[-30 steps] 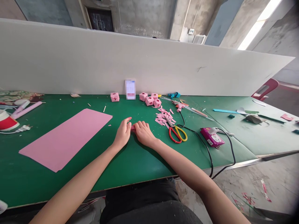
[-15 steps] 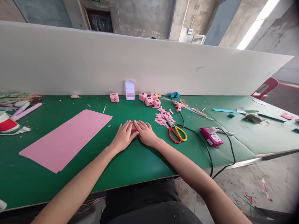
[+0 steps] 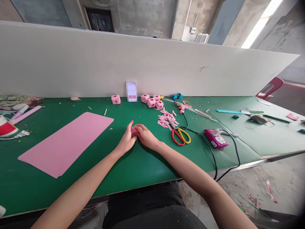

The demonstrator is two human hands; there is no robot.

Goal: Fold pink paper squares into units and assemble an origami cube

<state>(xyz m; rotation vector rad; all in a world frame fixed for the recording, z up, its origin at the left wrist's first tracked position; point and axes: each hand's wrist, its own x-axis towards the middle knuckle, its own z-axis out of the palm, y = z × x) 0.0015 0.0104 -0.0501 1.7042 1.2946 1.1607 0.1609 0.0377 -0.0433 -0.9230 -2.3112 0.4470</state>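
Both my hands meet at the middle of the green table [image 3: 143,165]. My left hand [image 3: 128,140] and my right hand [image 3: 147,136] are closed together on a small folded pink paper piece [image 3: 134,130] that shows between the fingers. A large pink paper sheet [image 3: 68,141] lies flat to the left of my hands. To the right lie pink paper scraps [image 3: 166,120] and red and yellow scissors [image 3: 180,135].
Several small pink paper cubes [image 3: 152,101] stand near the white partition [image 3: 143,70], one more pink cube [image 3: 115,99] to their left. A glue gun [image 3: 182,108] with a black cord, a magenta power strip [image 3: 215,139], and a red and white cup [image 3: 7,128] at the far left.
My hands lay flat and pressed on the pink piece half a second ago; now the fingers have curled up and pinch it between them. The camera shifted slightly.
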